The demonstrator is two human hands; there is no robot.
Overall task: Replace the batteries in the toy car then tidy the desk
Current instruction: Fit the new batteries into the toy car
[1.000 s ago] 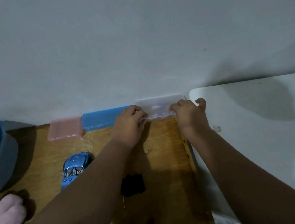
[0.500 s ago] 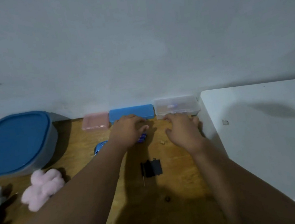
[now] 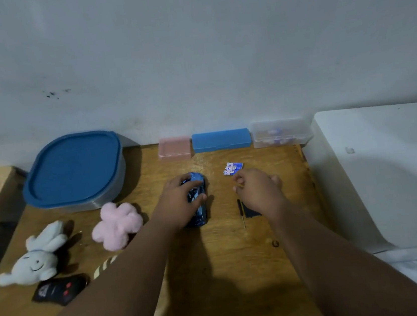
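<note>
Fingers [image 3: 197,198] of the left hand [image 3: 179,206] wrap down over the blue toy car [image 3: 199,206], thumb on one side and the rest curled over the roof, gripping it flat against the table [image 3: 216,275] near the middle. Over on the right hand [image 3: 257,191], fingers are curled loosely inward with nothing between them, hovering just short of a small pack of batteries [image 3: 233,168] that lies toward the far edge. Partly under that hand sits a black cover [image 3: 250,211], and beside it a thin screwdriver [image 3: 240,211] pointing toward the near edge.

Along the far edge, three boxes in a row: a pink box [image 3: 174,148], lid shut, contents hidden; a blue box [image 3: 221,140], also shut; and a clear box [image 3: 282,135] near the far right corner, with small bluish pieces showing through its wall. Toward the far left corner stands a big grey tub with a blue lid [image 3: 72,169], closed.

Both forearms reach straight in from the near edge, palms down. On the left side lie a pink plush [image 3: 117,225], a white bunny plush [image 3: 34,258] and a black remote [image 3: 58,290].
</note>
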